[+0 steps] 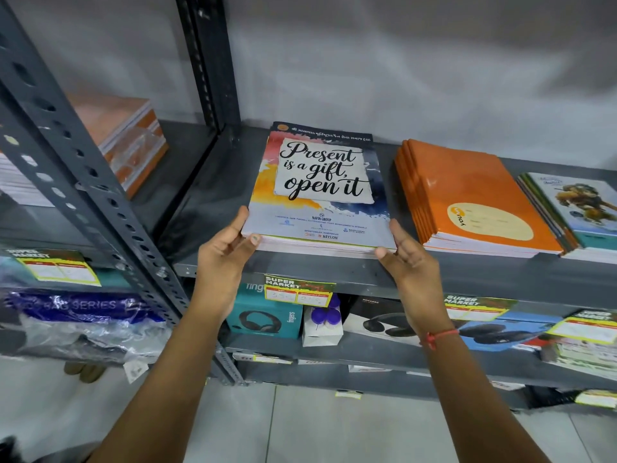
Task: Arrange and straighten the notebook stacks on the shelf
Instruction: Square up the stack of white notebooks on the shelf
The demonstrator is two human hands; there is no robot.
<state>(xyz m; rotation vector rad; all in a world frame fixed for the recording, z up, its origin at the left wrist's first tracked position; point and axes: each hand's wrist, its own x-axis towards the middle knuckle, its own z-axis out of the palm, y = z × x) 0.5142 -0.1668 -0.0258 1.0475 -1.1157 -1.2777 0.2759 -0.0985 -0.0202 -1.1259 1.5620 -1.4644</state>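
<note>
A stack of notebooks with a cover reading "Present is a gift, open it" lies on the grey metal shelf. My left hand presses its front left corner, fingers along the left edge and thumb at the front. My right hand presses the front right corner in the same way. To the right lies an orange notebook stack, its spines slightly fanned. Further right, a stack with a cartoon cover overlaps its edge.
A perforated grey upright stands at left, with another orange notebook pile behind it. Price tags hang on the shelf lip. Below sit headphone boxes and a small white box. Plastic-wrapped bags fill the lower left.
</note>
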